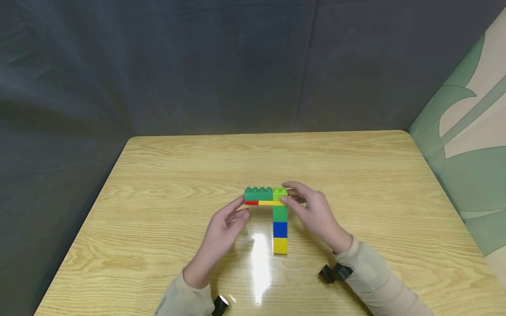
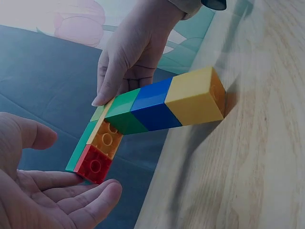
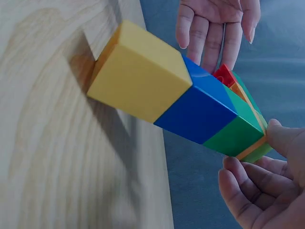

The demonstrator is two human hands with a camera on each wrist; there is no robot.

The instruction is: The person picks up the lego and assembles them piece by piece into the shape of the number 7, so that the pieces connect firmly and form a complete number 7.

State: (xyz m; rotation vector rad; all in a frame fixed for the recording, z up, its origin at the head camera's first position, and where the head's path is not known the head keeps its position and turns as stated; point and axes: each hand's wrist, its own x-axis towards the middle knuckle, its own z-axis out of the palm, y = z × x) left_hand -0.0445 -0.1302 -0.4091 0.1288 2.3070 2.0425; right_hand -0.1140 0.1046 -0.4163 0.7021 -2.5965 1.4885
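Observation:
A toy-brick structure [image 1: 280,229] has an upright column of yellow [image 2: 193,95], blue [image 2: 152,102] and green [image 2: 125,110] bricks. At its top, a thin yellow plate [image 1: 269,203] and a red plate [image 2: 94,163] reach out leftward. A dark green brick [image 1: 258,194] and a lime-green brick [image 1: 280,193] sit over them. With thumb and fingers, my right hand [image 1: 316,213] pinches the lime-green brick's end. My left hand [image 1: 223,228] has its fingers extended at the overhanging left end, fingertips touching it, thumb apart. Whether the column's foot touches the table is unclear.
The wooden table [image 1: 166,175] ends at a dark cloth [image 1: 221,66] behind and on the left. A green and beige patterned cloth [image 1: 474,131] borders the right side. Black wrist cameras [image 1: 335,273] sit at both cuffs, low over the tabletop.

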